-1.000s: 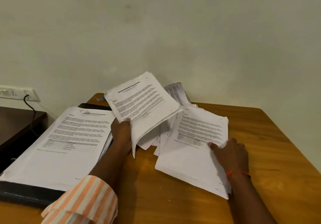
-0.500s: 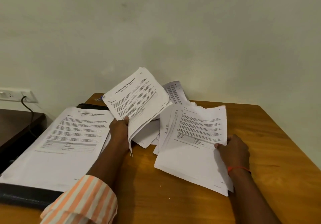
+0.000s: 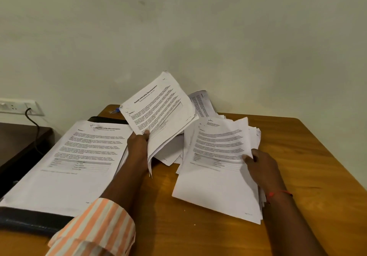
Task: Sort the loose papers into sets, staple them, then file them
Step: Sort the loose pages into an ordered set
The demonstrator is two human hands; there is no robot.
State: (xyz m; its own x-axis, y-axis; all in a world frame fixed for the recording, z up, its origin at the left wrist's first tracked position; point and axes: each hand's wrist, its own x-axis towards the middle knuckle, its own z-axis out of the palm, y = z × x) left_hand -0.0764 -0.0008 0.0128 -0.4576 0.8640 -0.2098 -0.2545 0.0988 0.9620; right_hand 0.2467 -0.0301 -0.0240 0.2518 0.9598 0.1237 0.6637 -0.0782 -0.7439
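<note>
My left hand (image 3: pixel 139 144) grips a small set of printed pages (image 3: pixel 158 108) by its lower edge and holds it tilted up above the wooden table (image 3: pixel 198 236). Its top page is headed "Sample Internship Documentation". My right hand (image 3: pixel 262 166) holds the right edge of the top sheet of a loose paper pile (image 3: pixel 216 166), thumb on top. More loose sheets (image 3: pixel 202 102) fan out behind, toward the wall. A stack of printed papers (image 3: pixel 65 164) lies on a black file folder (image 3: pixel 29 220) at the left.
A small blue object (image 3: pixel 117 110) lies at the table's far left corner. A dark side table (image 3: pixel 17 142) stands to the left. A wall socket (image 3: pixel 17 106) with a black cable is above it. The wall runs close behind the table.
My left hand has lifted its set of pages higher and tilted it up. My right hand has shifted along the right edge of the pile's top sheet, which now curls up slightly.
</note>
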